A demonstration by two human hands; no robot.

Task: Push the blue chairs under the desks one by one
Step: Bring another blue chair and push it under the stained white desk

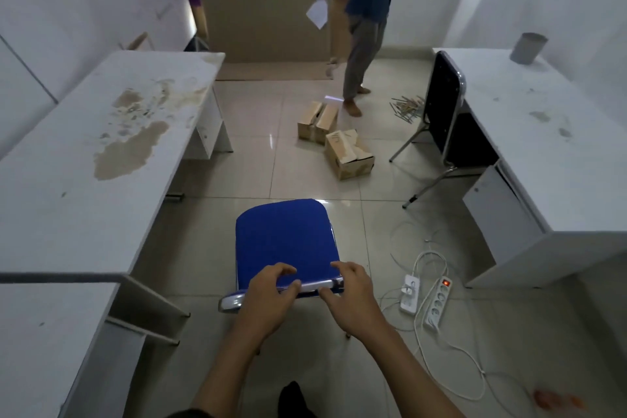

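Blue padded chair with chrome frame (285,241) stands in the aisle on the tiled floor (288,159), between the stained white desk (101,153) at left and the white desk (549,132) at right, under neither. Left hand (268,295) and right hand (353,295) both curl over its chrome top rail, fingers wrapped. Two cardboard boxes (336,142) lie beyond; white power strips (427,295) beside.

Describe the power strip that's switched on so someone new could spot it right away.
Find the white desk on the right, then the tiled floor at its near corner. Two white power strips lie side by side; the switched-on power strip is the longer, righthand one, with a glowing red-orange switch at its far end.
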